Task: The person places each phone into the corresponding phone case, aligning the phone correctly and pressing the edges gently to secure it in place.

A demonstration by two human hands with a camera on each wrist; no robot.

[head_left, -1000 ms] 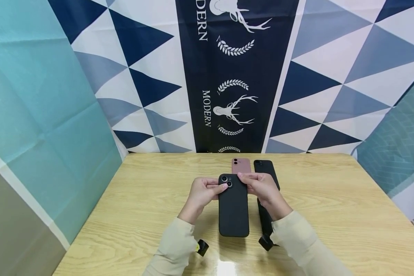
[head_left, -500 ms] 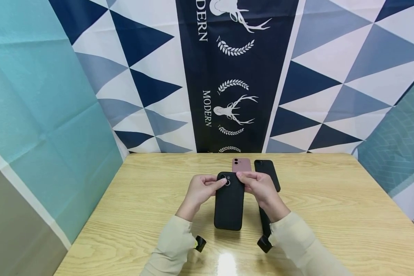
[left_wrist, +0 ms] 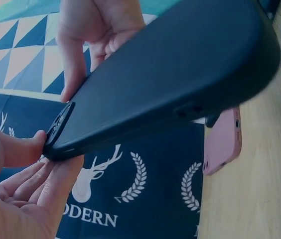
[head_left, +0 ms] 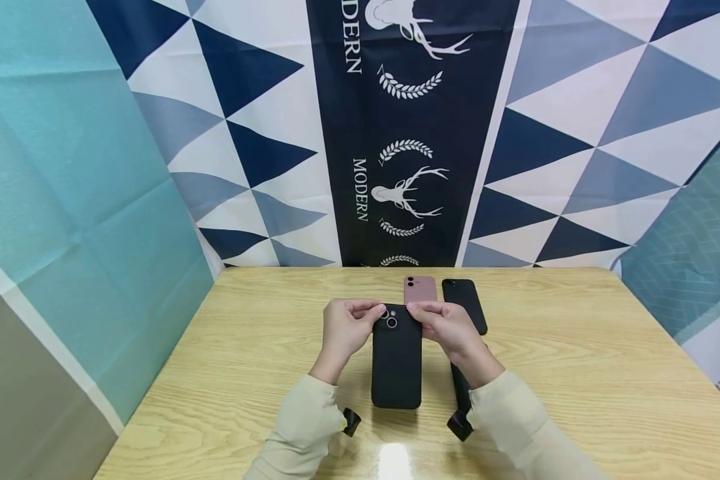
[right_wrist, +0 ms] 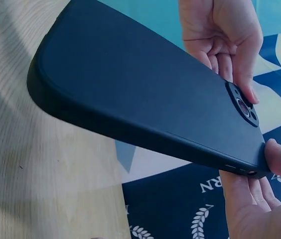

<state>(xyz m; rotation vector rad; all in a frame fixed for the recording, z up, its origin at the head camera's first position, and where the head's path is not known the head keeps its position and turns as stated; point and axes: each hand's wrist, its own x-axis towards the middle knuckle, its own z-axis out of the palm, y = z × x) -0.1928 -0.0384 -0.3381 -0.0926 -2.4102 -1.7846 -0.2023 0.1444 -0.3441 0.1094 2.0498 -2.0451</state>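
A phone in a black case [head_left: 397,363] is held up over the table, its back and round camera lenses facing me. My left hand [head_left: 346,332] pinches its upper left corner beside the lenses, thumb on the back and fingers behind. At the upper right corner my right hand [head_left: 453,331] pinches it the same way. In the left wrist view, the black case [left_wrist: 170,64] slants across, with the left thumb close to the camera ring. The right wrist view shows the case's back [right_wrist: 125,74] and side edge; the phone's front is hidden.
A pink phone [head_left: 420,289] lies behind the held one at the table's far side. To its right is a black phone [head_left: 465,305]. Another long black object [head_left: 461,387] lies partly under my right forearm. The wooden table [head_left: 246,400] meets a patterned cloth [head_left: 258,167] at the back.
The held phone has shifted slightly left, tilting and then straightening. My left thumb has slid off the lenses toward the top corner. The phones on the table have not moved.
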